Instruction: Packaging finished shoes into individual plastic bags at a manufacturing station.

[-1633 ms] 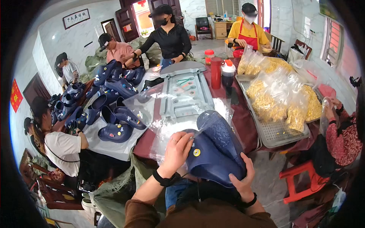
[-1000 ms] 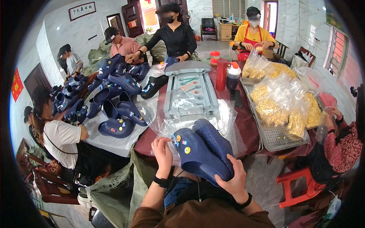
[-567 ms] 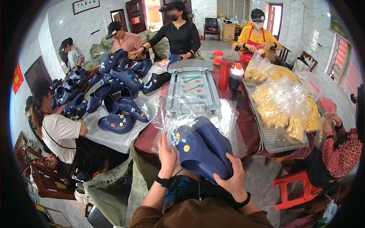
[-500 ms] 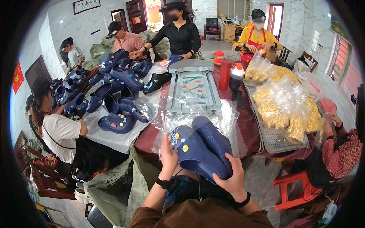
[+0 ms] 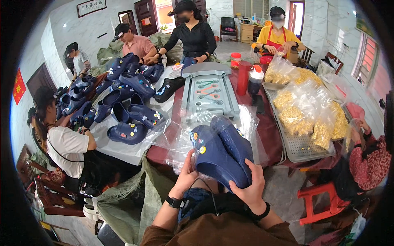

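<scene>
A pair of navy blue clogs [image 5: 219, 153], pressed together sole to sole, is held up in front of me with the toes pointing away. My right hand [image 5: 251, 184] grips them by the heel end, thumb on the near side. Coloured charms dot the upper of the left clog. Around the toes lies a clear plastic bag [image 5: 174, 147], thin and crumpled. My left hand [image 5: 184, 176] is at the bag's near left edge beside the clog, fingers closed on the film and partly hidden.
A grey plastic board [image 5: 211, 92] with slots stands beyond the clogs on the dark red tablecloth [image 5: 271, 139]. Many blue clogs [image 5: 127, 133] are heaped to the left. At right, a metal tray [image 5: 301, 153] holds bags of yellow pieces [image 5: 291, 119]. Several people sit or stand around.
The clogs have moved slightly away from me and up with my right hand, deeper over the bag. My left hand has slid a little nearer to me along the clog's side.
</scene>
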Motion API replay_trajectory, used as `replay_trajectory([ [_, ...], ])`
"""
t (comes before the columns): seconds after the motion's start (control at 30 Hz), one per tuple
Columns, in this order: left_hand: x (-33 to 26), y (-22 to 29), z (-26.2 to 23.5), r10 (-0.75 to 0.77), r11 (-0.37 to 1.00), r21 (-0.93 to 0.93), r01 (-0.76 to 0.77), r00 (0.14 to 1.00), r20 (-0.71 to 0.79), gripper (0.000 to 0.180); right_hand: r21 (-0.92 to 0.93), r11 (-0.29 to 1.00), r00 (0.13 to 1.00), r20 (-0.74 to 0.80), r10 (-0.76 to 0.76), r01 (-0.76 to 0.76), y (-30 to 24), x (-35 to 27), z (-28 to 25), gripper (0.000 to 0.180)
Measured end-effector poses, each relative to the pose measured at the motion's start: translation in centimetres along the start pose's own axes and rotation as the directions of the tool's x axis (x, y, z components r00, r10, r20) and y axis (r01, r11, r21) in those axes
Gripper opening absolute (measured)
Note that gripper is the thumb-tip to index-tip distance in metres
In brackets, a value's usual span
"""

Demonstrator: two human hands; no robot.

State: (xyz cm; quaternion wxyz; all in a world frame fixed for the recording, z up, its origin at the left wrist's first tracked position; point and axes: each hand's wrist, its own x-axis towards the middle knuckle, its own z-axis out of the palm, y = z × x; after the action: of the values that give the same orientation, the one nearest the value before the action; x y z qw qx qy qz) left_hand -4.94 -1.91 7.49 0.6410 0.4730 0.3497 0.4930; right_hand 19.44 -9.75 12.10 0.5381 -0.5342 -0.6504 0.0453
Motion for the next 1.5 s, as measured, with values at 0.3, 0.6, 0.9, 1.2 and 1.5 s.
replay_trajectory([
  [0.3, 0.1, 0.7, -2.0, 0.09, 0.995, -0.04, -0.087, 0.993, 0.07, 0.111, 0.018, 0.999, 0.994, 0.103, -0.047, 0.046, 0.0, 0.8, 0.5, 0.081],
  [0.6, 0.6, -0.6, -0.7, 0.209, 0.908, 0.388, -0.158, 0.974, -0.093, 0.117, 0.057, 0.997, 0.984, 0.175, 0.041, -0.052, 0.7, 0.9, 3.9, 0.086],
  [0.9, -2.6, -2.1, 2.8, 0.407, 0.509, 0.859, -0.065, 0.897, -0.174, 0.107, 0.197, 0.969, 0.831, 0.557, 0.015, -0.15, 1.2, 0.8, 5.7, 0.097],
  [1.2, -5.4, -0.8, 1.7, 0.359, 0.749, 0.594, -0.295, 0.933, 0.011, 0.141, 0.448, 0.788, 0.601, 0.789, -0.126, -0.423, 2.3, 1.9, 6.3, 0.093],
  [1.5, -5.4, -1.1, 2.8, 0.376, 0.419, 0.898, -0.135, 0.926, -0.037, 0.144, 0.378, 0.859, 0.654, 0.753, -0.068, -0.346, 5.4, 6.3, 5.1, 0.032],
])
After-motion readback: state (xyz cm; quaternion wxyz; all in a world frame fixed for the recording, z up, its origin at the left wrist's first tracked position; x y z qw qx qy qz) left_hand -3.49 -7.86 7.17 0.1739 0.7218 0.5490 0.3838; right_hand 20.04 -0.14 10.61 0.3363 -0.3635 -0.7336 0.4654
